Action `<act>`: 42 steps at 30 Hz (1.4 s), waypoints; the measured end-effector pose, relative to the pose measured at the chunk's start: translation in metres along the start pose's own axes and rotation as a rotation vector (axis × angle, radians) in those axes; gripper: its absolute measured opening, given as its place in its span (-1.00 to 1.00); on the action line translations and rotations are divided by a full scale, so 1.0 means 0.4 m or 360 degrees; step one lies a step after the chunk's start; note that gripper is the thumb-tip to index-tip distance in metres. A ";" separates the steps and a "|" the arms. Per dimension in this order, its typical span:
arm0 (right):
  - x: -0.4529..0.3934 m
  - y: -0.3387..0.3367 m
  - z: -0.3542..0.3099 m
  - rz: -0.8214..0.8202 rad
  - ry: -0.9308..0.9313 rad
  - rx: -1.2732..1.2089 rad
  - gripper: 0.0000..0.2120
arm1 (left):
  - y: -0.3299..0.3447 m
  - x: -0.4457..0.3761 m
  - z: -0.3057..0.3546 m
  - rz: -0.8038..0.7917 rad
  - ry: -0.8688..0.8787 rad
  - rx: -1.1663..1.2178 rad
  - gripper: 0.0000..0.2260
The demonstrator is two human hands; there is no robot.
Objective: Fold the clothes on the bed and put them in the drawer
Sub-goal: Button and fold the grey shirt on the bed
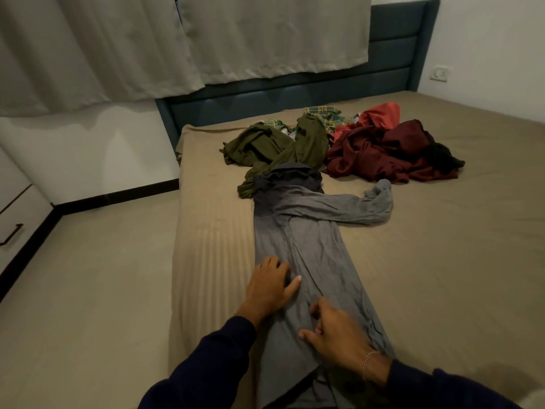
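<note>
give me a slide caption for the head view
Both hands smooth a long grey cotton garment on the beige bed.

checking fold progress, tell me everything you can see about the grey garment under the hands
The grey garment is a thin, soft-looking, wrinkled long-sleeved top, laid lengthwise on the tan bed sheet. Its body is folded narrow; one sleeve trails right, bunched at the cuff. The darker far end touches an olive garment. The left hand presses flat on its left edge; the right hand, fingers curled, pinches the cloth.
</note>
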State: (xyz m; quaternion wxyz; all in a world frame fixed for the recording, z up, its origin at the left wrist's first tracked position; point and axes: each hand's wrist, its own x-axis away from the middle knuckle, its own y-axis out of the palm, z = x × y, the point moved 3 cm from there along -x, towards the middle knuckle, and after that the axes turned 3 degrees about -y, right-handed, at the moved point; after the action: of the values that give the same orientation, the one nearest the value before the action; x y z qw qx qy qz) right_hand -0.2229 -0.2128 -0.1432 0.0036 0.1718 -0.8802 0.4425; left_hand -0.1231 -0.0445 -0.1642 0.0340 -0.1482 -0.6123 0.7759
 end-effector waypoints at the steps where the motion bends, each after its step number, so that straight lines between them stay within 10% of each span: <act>1: -0.004 0.002 -0.001 -0.0003 0.0018 -0.0009 -0.62 | -0.003 -0.018 0.006 0.0025 -0.0083 0.0050 -0.50; 11: 0.008 -0.014 0.004 -0.0182 0.0001 -0.0230 -0.84 | -0.029 -0.149 0.047 -0.0125 -0.0488 0.0646 -0.64; 21: 0.003 -0.056 0.035 -0.0265 -0.0150 0.0084 -0.68 | 0.000 -0.138 0.058 -0.0024 -0.0375 0.0383 -0.62; 26: -0.195 -0.197 0.107 0.0206 -0.0105 0.0078 -0.82 | 0.003 -0.221 0.029 0.0215 -0.0327 0.0428 -0.77; 34: -0.540 -0.325 0.286 0.0703 0.0879 -0.1611 -0.69 | 0.019 -0.465 -0.007 0.0239 -0.0117 0.0396 -0.80; 42: -0.697 -0.375 0.415 0.1313 0.0806 -0.2464 -0.39 | 0.102 -0.662 -0.039 -0.0254 0.0014 0.0428 -0.45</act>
State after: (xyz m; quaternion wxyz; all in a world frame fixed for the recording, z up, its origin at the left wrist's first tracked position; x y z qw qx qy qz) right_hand 0.1097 -0.3414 -0.1717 0.1523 -0.3093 -0.8957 -0.2809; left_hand 0.1391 -0.1019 -0.1566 0.1176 -0.0966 -0.5126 0.8451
